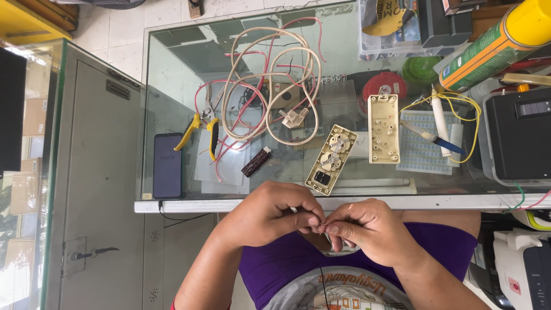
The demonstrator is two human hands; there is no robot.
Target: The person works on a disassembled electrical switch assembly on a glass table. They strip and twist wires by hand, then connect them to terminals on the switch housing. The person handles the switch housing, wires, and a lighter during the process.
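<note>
Pinching a thin wire end [325,225] between us, our left hand [270,213] and right hand [370,227] meet below the glass surface [172,86]; we judge twisting underway, needing steady fingertip pressure next.

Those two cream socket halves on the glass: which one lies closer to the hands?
The tilted half with two round sockets and a black switch, just beyond the left hand. The other half lies upright, farther back.

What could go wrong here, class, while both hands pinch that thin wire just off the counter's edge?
1. The thin wire pinched between left hand and right hand could prick a fingertip.
2. The opened socket strip lies close to the glass counter's edge; an elbow might knock it off.
</note>
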